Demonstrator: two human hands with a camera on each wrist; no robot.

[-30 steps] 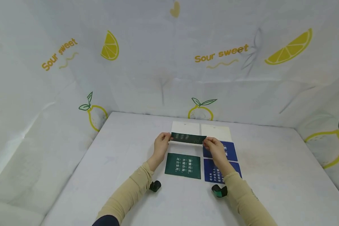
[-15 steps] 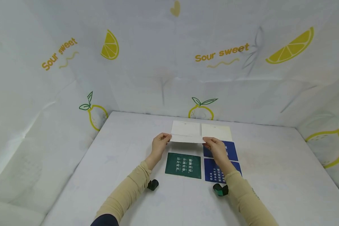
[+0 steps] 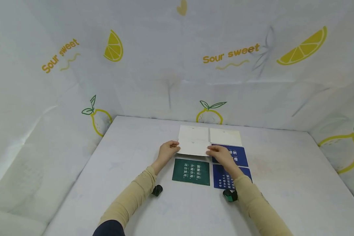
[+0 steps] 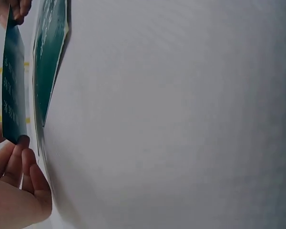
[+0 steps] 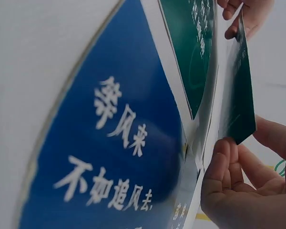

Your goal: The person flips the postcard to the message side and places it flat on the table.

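Both hands hold one postcard (image 3: 193,148) by its two short ends, a little over the table. In the head view its plain white face is up; in the left wrist view its green underside (image 4: 13,81) shows white lettering. My left hand (image 3: 167,152) pinches the left end between thumb and fingers. At the right end, my right hand (image 3: 220,154) pinches near the corner, as the right wrist view also shows. Directly below in the head view lies a green postcard (image 3: 191,171) with white writing. The right hand and wrist partly cover two blue postcards.
Two white-faced postcards lie at the back, one at left (image 3: 193,131) and one at right (image 3: 225,136). The blue postcards, upper (image 3: 239,156) and lower (image 3: 222,178), lie beside the green one. A lemon-print sheet (image 3: 150,95) hangs behind the white table (image 3: 283,170).
The held postcard has turned from its green face to its white face, then tilted flatter and come slightly nearer. Both hands keep their hold on its ends.
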